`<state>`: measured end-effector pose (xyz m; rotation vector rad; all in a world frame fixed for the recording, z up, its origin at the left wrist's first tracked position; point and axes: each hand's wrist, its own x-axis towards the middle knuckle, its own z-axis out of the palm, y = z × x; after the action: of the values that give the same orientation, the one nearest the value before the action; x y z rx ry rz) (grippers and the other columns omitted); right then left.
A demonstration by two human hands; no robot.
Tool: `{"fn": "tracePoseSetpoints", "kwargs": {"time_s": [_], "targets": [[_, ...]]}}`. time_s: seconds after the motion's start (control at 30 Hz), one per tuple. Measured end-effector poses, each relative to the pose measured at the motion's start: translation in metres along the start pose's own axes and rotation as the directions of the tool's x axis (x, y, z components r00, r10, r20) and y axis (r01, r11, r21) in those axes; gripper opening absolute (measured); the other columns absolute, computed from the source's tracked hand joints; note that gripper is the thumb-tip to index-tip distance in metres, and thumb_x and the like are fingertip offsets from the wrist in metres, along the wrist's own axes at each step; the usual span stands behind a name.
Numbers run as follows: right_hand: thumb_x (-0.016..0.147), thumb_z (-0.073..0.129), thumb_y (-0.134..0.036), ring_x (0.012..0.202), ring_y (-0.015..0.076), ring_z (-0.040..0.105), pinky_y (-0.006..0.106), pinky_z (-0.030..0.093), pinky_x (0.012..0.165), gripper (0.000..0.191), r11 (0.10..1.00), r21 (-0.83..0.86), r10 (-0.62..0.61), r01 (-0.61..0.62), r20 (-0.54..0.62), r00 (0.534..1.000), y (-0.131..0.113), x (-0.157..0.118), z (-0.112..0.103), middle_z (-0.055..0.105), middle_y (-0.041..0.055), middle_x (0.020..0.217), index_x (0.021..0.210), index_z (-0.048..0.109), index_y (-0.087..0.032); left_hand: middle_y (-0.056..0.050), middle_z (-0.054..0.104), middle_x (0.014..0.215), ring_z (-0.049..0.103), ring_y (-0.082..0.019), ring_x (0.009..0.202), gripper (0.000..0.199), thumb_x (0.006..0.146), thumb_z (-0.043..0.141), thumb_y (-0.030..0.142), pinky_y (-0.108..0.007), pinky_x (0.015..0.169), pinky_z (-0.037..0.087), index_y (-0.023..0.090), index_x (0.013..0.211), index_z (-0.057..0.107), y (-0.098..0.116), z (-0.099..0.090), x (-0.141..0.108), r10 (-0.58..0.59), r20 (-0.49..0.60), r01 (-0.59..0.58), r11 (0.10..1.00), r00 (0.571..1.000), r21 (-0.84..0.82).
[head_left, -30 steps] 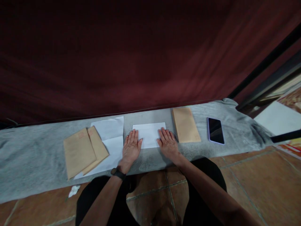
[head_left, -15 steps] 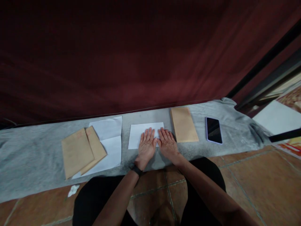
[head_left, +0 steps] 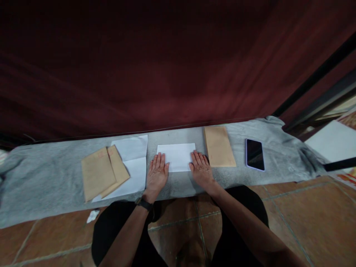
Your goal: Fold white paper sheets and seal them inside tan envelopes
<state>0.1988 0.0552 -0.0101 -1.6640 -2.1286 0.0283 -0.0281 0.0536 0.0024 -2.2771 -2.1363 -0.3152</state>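
A white folded sheet of paper (head_left: 179, 157) lies flat on the grey cloth (head_left: 55, 174), between my hands. My left hand (head_left: 157, 174) rests palm down on its left edge, fingers stretched out. On the right edge lies my right hand (head_left: 201, 171), also flat with its fingers extended. Neither hand grips anything. Just right of my right hand is a stack of brown envelopes (head_left: 220, 146). To the left, a larger creased white sheet (head_left: 136, 168) lies partly under two brown envelopes (head_left: 98, 174).
A phone with a purple edge (head_left: 255, 154) lies at the right on the cloth. Dark red fabric (head_left: 167, 74) hangs behind the cloth. A crumpled white scrap (head_left: 92, 216) is on the tiled floor (head_left: 314, 215) at the front left.
My left hand has slid left, from the middle of the folded sheet to its left edge. My right hand has barely moved, staying at the right edge. The view has shifted slightly.
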Motion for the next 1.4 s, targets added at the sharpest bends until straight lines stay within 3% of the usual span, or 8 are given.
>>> {"fn": "tracePoseSetpoints", "kwargs": {"time_s": [0.1,0.27,0.33,0.73,1.1,1.2,1.3,1.4], "targets": [[0.104,0.037,-0.026,0.146,0.0304,0.039,0.052,0.030,0.120,0.053,1.000,0.014,-0.014,0.014,0.001,1.000,-0.009,-0.005,-0.007,0.042,0.0184,0.157,0.153,0.039,-0.006,-0.012,0.032,0.164,0.023,-0.026,0.154,0.058,0.104,0.027,0.037,-0.049,0.124,0.023,0.015,0.157,0.032,0.000,-0.001,-0.002,-0.009,-0.003,0.009,1.000,1.000,0.004],[0.105,0.041,-0.036,0.150,0.0235,0.032,0.046,0.027,0.125,0.055,0.944,0.133,-0.311,0.301,0.069,0.948,-0.042,-0.024,-0.010,0.036,0.0107,0.161,0.155,0.038,-0.013,-0.016,0.028,0.165,0.020,-0.029,0.155,0.065,0.103,0.033,0.047,-0.050,0.124,0.022,0.011,0.157,0.032,0.003,-0.006,-0.003,0.021,0.003,-0.021,1.000,1.000,0.024],[0.104,0.044,-0.040,0.149,0.0240,0.035,0.046,0.028,0.124,0.058,0.931,0.152,-0.348,0.333,0.086,0.934,-0.051,-0.031,-0.007,0.039,0.0122,0.160,0.155,0.038,-0.013,-0.017,0.026,0.165,0.019,-0.031,0.155,0.070,0.101,0.037,0.052,-0.051,0.124,0.020,0.010,0.157,0.032,0.003,-0.008,-0.003,0.028,0.009,-0.029,0.999,1.000,0.032],[0.102,0.048,-0.046,0.148,0.0290,0.036,0.047,0.031,0.122,0.069,0.983,0.013,-0.185,0.184,0.031,0.982,-0.011,-0.059,-0.012,0.039,0.0184,0.159,0.155,0.033,-0.006,-0.019,0.030,0.163,0.027,-0.034,0.152,0.082,0.096,0.040,0.066,-0.053,0.123,0.021,0.010,0.156,0.035,-0.001,-0.003,-0.005,0.044,-0.038,-0.044,0.999,0.998,0.024],[0.102,0.049,-0.041,0.145,0.0323,0.040,0.051,0.031,0.121,0.065,0.992,-0.027,-0.123,0.124,0.040,0.992,-0.001,-0.069,-0.019,0.044,0.0208,0.155,0.153,0.037,-0.004,-0.023,0.039,0.158,0.029,-0.037,0.151,0.059,0.102,0.040,0.042,-0.057,0.120,0.028,0.006,0.148,0.047,-0.002,-0.003,-0.018,-0.007,-0.168,-0.001,0.999,0.986,-0.047],[0.103,0.046,-0.035,0.145,0.0317,0.042,0.053,0.031,0.120,0.058,0.996,0.002,-0.090,0.090,0.035,0.995,-0.003,-0.065,-0.023,0.046,0.0192,0.154,0.153,0.039,-0.007,-0.018,0.040,0.158,0.030,-0.030,0.151,0.052,0.104,0.037,0.035,-0.052,0.122,0.030,0.009,0.147,0.048,0.014,-0.008,-0.029,0.155,-0.160,-0.168,0.983,0.975,-0.069],[0.104,0.041,-0.030,0.145,0.0284,0.042,0.051,0.032,0.120,0.053,0.996,0.051,-0.071,0.069,0.040,0.997,-0.001,-0.057,-0.030,0.046,0.0158,0.155,0.154,0.039,-0.012,-0.009,0.045,0.157,0.037,-0.022,0.148,0.047,0.105,0.036,0.035,-0.045,0.122,0.033,0.018,0.147,0.049,0.037,-0.011,-0.039,0.426,-0.028,-0.426,0.896,0.904,-0.121],[0.105,0.039,-0.031,0.146,0.0254,0.040,0.048,0.033,0.121,0.051,0.982,0.107,-0.166,0.158,0.075,0.983,0.001,-0.052,-0.036,0.043,0.0113,0.158,0.154,0.040,-0.016,-0.006,0.046,0.157,0.037,-0.022,0.148,0.049,0.105,0.038,0.038,-0.049,0.124,0.026,0.021,0.150,0.045,0.052,-0.012,-0.046,0.495,0.024,-0.489,0.864,0.869,-0.121]]}}
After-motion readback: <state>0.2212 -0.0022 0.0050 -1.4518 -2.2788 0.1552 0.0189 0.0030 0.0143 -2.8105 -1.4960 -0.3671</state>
